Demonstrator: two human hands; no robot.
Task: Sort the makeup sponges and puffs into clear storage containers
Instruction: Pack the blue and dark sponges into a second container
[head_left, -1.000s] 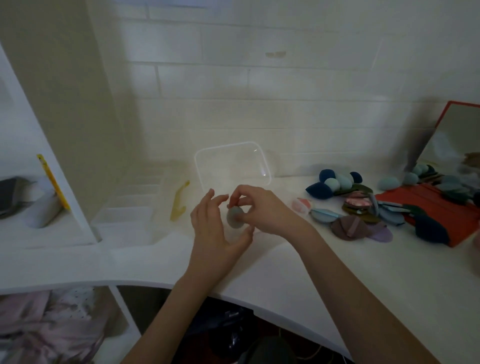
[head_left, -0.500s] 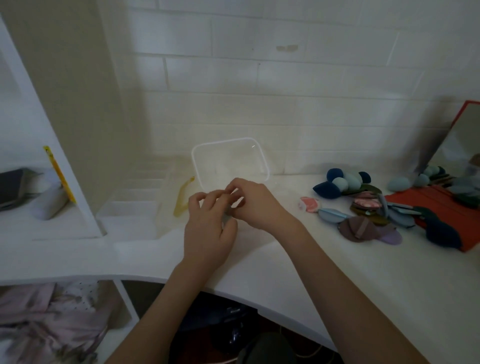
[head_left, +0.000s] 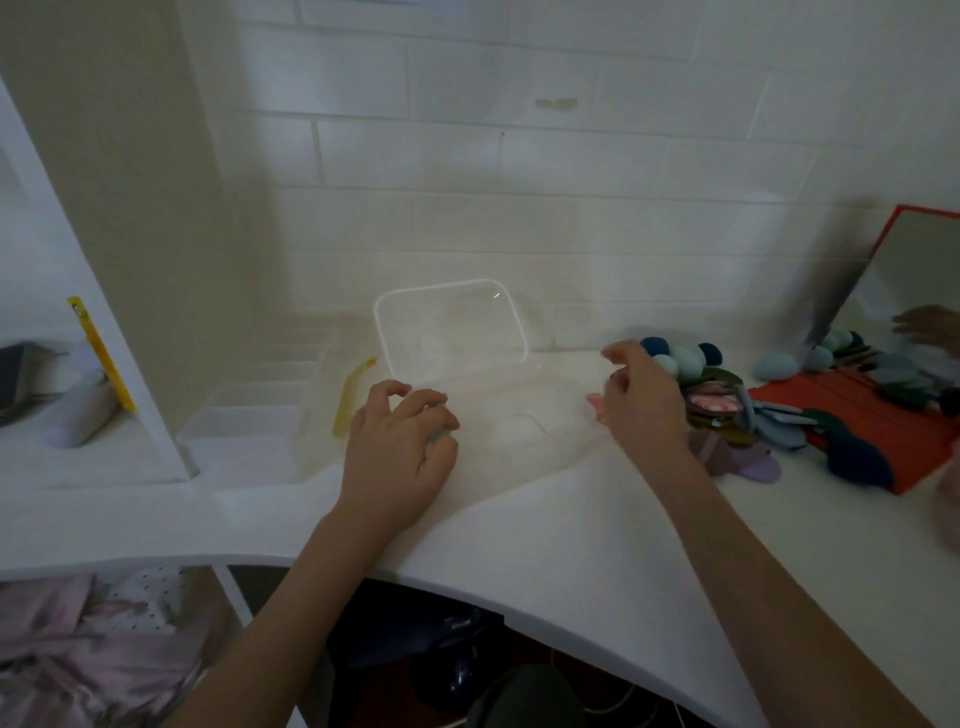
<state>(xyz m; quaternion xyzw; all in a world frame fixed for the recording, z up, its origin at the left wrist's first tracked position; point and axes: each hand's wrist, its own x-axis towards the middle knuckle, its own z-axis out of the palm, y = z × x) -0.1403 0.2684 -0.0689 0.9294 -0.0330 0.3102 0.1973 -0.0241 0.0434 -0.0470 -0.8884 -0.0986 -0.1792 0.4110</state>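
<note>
My left hand (head_left: 400, 447) grips a small grey-green sponge (head_left: 440, 433) with curled fingers, at the left edge of a clear box (head_left: 519, 410) on the white counter. The box's clear lid (head_left: 449, 325) stands up behind it. My right hand (head_left: 641, 402) hovers to the right of the box with loosely curled fingers, holding nothing. Just past it lies a pile of sponges and puffs (head_left: 727, 395): blue and pale blue egg sponges (head_left: 680, 358), flat pink, olive and purple puffs.
A clear divided organiser (head_left: 249, 415) with a yellow clip (head_left: 353, 395) sits left of the box. A red-framed mirror (head_left: 919, 291) and red tray (head_left: 852, 415) with more sponges stand at the right. A white shelf unit (head_left: 78, 364) is at the left. The counter's curved front edge (head_left: 467, 577) runs below.
Both hands held the sponge together in front of the box. Now the right hand has let go and moved right toward the pile; the left hand keeps the sponge.
</note>
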